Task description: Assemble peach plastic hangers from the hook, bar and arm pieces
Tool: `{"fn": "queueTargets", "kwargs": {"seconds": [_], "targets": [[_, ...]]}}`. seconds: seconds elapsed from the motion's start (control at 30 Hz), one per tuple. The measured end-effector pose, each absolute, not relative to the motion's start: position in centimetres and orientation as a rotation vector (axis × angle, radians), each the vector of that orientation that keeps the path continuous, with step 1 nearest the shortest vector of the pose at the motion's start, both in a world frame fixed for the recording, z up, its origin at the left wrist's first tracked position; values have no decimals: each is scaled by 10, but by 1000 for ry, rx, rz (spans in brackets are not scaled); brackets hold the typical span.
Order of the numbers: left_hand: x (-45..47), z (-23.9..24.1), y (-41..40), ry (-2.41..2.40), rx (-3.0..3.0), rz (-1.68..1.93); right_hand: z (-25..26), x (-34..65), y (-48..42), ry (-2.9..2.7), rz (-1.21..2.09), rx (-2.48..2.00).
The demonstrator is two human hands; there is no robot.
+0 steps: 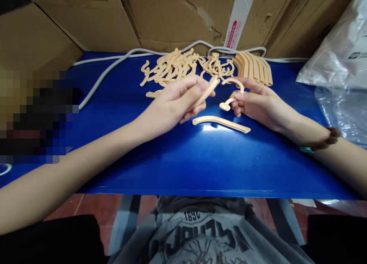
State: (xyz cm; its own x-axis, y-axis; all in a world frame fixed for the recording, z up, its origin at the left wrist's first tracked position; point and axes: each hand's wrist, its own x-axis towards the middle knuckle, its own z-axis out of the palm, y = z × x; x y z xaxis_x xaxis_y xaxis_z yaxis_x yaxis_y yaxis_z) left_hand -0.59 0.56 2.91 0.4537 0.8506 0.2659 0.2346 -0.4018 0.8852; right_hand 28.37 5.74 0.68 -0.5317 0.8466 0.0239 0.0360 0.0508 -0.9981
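Our left hand [180, 99] wraps around a wooden bar [208, 91], its long axis slanting up rightward. Our right hand [259, 101] pinches a hook [242, 87] just right of the bar's tip.

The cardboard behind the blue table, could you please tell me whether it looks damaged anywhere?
Yes: the cardboard has a ragged, scuffed-looking streak left of the white printed tape, standing out against the smoother brown surface around it.

Your table [212, 160] throws back white glare near its middle; a soft shadow lies below your left hand [177, 99]. Upper left is dim, edges stretch and soften, blocky pixels mask the left.
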Motion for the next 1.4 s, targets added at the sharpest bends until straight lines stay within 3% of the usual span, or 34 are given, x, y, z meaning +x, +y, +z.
{"fn": "queueTargets", "kwargs": {"seconds": [0.23,0.63,1.4], "targets": [[-11,13,0,1308,2966,769,7,284,58,-1764,1466,-914],[1,20,-4,1347,2893,296,11,276,50,-1432,1715,-865],[2,0,-6,1057,2910,1026,12,279,53,-1466,1768,-804]]}}
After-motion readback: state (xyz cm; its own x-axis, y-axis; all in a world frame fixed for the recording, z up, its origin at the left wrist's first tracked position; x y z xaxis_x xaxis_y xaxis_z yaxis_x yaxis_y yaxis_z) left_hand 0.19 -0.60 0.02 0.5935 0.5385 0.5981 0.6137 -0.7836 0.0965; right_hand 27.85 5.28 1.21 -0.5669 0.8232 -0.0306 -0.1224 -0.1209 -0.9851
